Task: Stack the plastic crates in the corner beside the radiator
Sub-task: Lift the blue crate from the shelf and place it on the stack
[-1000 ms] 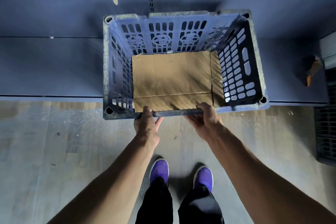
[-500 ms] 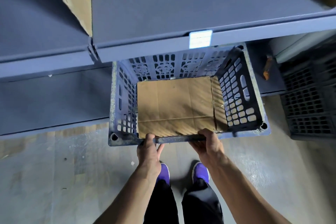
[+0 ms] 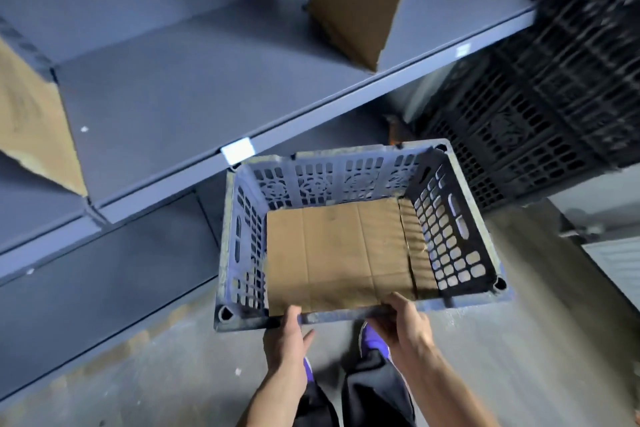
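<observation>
Blue plastic crate, cardboard liner inside, held off the floor at centre frame, just fwd of the feet. Carry step in hand. Stack of black crates at 2 o'clock; pale ribbed panel at 3 o'clock, poss. the radiator. Next: turn right, lift to stack height, line up corners, lower on. L hand and R hand both gripping near rim, forearms stretched fwd.

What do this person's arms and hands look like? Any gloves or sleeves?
No gloves: the left hand and right hand are bare, with no watch or wristband showing. The forearms are uncovered too, with no sleeve reaching into view. Below them show dark trousers and purple shoes.
</observation>
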`<act>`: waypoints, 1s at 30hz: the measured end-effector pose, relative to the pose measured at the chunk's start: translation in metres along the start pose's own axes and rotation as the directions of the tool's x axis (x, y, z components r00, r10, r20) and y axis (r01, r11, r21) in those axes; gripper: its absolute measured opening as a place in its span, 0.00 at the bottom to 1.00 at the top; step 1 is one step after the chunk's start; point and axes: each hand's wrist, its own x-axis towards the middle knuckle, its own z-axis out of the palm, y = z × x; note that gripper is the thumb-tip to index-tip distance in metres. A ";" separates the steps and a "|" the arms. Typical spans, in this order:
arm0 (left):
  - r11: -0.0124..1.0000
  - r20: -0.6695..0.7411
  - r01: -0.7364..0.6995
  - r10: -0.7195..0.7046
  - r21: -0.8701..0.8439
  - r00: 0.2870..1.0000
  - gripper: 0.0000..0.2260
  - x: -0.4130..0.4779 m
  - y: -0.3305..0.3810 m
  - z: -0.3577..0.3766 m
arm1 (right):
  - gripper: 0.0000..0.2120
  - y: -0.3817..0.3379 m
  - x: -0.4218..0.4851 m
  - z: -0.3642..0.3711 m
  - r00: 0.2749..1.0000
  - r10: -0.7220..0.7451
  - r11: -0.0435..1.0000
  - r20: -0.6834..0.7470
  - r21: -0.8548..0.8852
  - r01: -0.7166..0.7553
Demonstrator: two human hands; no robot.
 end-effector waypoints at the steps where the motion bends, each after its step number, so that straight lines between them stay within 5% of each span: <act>1: 0.999 0.010 -0.023 0.023 0.037 1.000 0.07 -0.009 0.000 0.006 | 0.06 -0.007 -0.006 -0.008 1.000 0.000 1.000 -0.008 0.026 0.000; 6: 0.925 0.115 -0.160 0.128 0.344 0.985 0.11 -0.042 0.003 0.028 | 0.06 -0.035 -0.027 -0.044 0.998 0.016 0.989 -0.061 0.148 -0.007; 15: 0.604 0.292 -0.383 0.248 0.699 0.924 0.29 -0.106 -0.001 0.069 | 0.08 -0.100 -0.065 -0.106 0.995 -0.001 0.969 -0.098 0.245 0.025; 18: 0.377 0.428 -0.488 0.236 0.787 0.873 0.26 -0.158 0.001 0.079 | 0.07 -0.124 -0.076 -0.126 0.994 -0.029 0.967 -0.110 0.248 0.056; 21: 0.060 0.547 -0.582 0.273 0.811 0.791 0.35 -0.182 -0.005 0.082 | 0.07 -0.145 -0.085 -0.144 0.991 -0.069 0.966 -0.111 0.240 0.095; 23: -0.059 0.588 -0.603 0.317 0.795 0.744 0.38 -0.194 -0.013 0.083 | 0.06 -0.156 -0.088 -0.157 0.989 -0.091 0.968 -0.119 0.224 0.116; 25: -0.171 0.648 -0.639 0.382 0.750 0.659 0.29 -0.205 -0.019 0.085 | 0.04 -0.164 -0.087 -0.169 0.986 -0.106 0.970 -0.125 0.205 0.130; 28: -0.398 0.802 -0.736 0.501 0.548 0.326 0.14 -0.225 -0.020 0.091 | 0.04 -0.174 -0.087 -0.184 0.983 -0.128 0.967 -0.133 0.202 0.154; 30: -0.596 0.878 -0.663 0.425 0.453 0.219 0.17 -0.231 -0.017 0.098 | 0.05 -0.180 -0.090 -0.192 0.982 -0.140 0.963 -0.128 0.211 0.165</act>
